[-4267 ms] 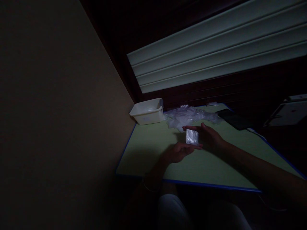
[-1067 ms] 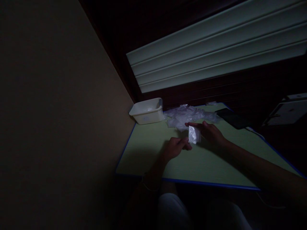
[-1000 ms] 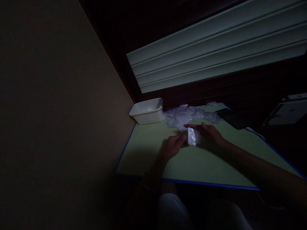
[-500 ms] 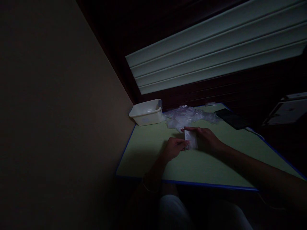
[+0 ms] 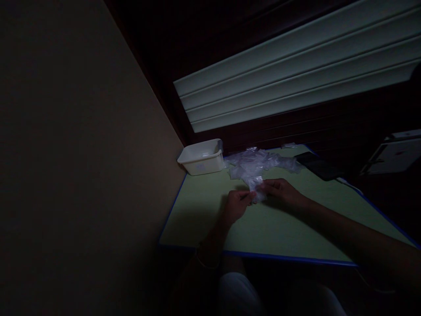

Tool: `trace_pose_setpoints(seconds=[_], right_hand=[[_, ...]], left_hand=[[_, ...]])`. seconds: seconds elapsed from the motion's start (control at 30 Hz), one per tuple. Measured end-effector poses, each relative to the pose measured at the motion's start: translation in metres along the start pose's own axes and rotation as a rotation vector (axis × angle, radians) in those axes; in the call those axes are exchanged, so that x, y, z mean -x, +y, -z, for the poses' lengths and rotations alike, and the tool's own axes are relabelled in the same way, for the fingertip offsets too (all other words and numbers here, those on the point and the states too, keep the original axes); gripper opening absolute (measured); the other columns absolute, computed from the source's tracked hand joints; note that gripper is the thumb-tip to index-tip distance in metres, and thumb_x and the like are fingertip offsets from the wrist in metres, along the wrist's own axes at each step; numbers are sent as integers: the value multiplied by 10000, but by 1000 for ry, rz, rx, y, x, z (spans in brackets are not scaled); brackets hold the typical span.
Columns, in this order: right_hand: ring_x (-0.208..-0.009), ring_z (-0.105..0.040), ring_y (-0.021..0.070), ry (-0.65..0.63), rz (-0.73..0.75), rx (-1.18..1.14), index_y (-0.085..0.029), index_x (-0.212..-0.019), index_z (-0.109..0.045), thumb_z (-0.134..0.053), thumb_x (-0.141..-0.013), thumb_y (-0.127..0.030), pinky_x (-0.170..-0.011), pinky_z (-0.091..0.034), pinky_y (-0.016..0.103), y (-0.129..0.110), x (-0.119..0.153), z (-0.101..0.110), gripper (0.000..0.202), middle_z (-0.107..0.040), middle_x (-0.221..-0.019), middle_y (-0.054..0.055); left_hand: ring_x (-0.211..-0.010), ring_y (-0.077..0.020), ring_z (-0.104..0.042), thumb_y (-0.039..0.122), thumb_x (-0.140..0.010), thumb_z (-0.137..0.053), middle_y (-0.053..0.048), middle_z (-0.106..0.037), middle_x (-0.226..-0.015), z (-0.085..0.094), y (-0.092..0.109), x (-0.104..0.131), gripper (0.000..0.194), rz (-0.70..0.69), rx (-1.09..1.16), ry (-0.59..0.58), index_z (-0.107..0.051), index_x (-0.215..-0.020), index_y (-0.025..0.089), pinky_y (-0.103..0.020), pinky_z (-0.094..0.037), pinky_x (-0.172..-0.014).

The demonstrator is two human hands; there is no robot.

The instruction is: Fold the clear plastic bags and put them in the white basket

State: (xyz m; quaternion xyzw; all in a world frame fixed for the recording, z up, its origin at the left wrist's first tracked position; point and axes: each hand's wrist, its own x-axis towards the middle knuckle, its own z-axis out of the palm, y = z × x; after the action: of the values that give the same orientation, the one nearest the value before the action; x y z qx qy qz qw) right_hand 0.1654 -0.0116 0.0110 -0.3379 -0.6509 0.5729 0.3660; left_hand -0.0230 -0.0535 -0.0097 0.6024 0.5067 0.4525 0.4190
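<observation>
A small clear plastic bag (image 5: pixel 255 183) is held up over the table, between my two hands. My left hand (image 5: pixel 239 203) pinches its lower left side, fingers closed. On the right edge of the bag, the fingers of my right hand (image 5: pixel 282 190) are closed too. Just beyond the hands lies a loose pile of clear plastic bags (image 5: pixel 251 161). The dim light hides whether anything is inside the held bag.
A white plastic tub (image 5: pixel 204 166) stands at the table's far left corner against the wall. Towards the far right edge lies a dark flat device, perhaps a phone (image 5: pixel 318 166), with a pale cable. Blue edging borders the green table (image 5: pixel 286 235).
My right hand, earlier with fingers stretched along the bag's top, has come down and now pinches its right side. The left hand stays nearly in place on the bag.
</observation>
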Motion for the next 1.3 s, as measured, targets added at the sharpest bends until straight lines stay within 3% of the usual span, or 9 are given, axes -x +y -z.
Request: trace_pose_setpoints(seconds=[0.27, 0.47, 0.57, 0.77, 0.87, 1.07, 1.3], right_hand=[[-543, -472, 118, 176, -10, -99, -151, -750, -684, -749, -707, -510, -514, -372, 267, 0, -2, -2, 367, -562, -603, -4], [-531, -448, 113, 157, 14, -29, -155, -712, -679, -719, -721, -540, -512, -357, 269, -5, -1, -2, 388, -534, -580, -15], [-553, -473, 121, 141, 18, 10, -150, -716, -690, -721, -708, -538, -527, -377, 271, -3, -2, -2, 389, -573, -613, 0], [-565, -508, 130, 95, -9, 17, -150, -766, -703, -685, -755, -489, -529, -404, 273, 3, -1, -5, 340, -618, -650, 16], [-604, -541, 144, 103, -11, -3, -150, -768, -703, -693, -756, -482, -549, -429, 282, 0, 1, -5, 333, -643, -693, 36], [-674, -601, 185, 47, -22, -88, -156, -876, -700, -730, -727, -510, -603, -477, 311, 1, 2, -8, 385, -675, -749, 56], [-581, -505, 130, 56, 0, 16, -145, -735, -655, -701, -754, -461, -519, -388, 258, 3, 2, -11, 321, -602, -653, 16]], left_hand=[[-576, -111, -523, 551, -780, -649, -55, -666, -675, -2, 5, 2, 463, 52, 23, -7, -752, -806, 100, -242, -405, -583], [-645, -108, -524, 539, -782, -659, -33, -645, -761, -2, 7, 1, 452, 4, 165, -70, -718, -940, 121, -225, -410, -618], [-674, -116, -543, 529, -786, -662, -35, -639, -770, -1, 4, -2, 433, -32, 218, -17, -709, -926, 122, -230, -422, -647], [-567, -87, -458, 516, -782, -668, 7, -554, -612, 1, -1, -4, 406, -13, 116, 119, -696, -767, 111, -212, -349, -553], [-555, -83, -442, 507, -784, -667, 14, -534, -592, 1, -1, -3, 401, -11, 114, 131, -695, -752, 109, -212, -339, -541], [-571, -90, -471, 496, -779, -673, 2, -578, -619, 0, -4, -4, 390, -8, 118, 122, -725, -783, 109, -216, -357, -554], [-582, -104, -513, 477, -754, -692, -21, -645, -665, -3, 0, -2, 379, 26, 128, 99, -756, -840, 113, -231, -403, -580]])
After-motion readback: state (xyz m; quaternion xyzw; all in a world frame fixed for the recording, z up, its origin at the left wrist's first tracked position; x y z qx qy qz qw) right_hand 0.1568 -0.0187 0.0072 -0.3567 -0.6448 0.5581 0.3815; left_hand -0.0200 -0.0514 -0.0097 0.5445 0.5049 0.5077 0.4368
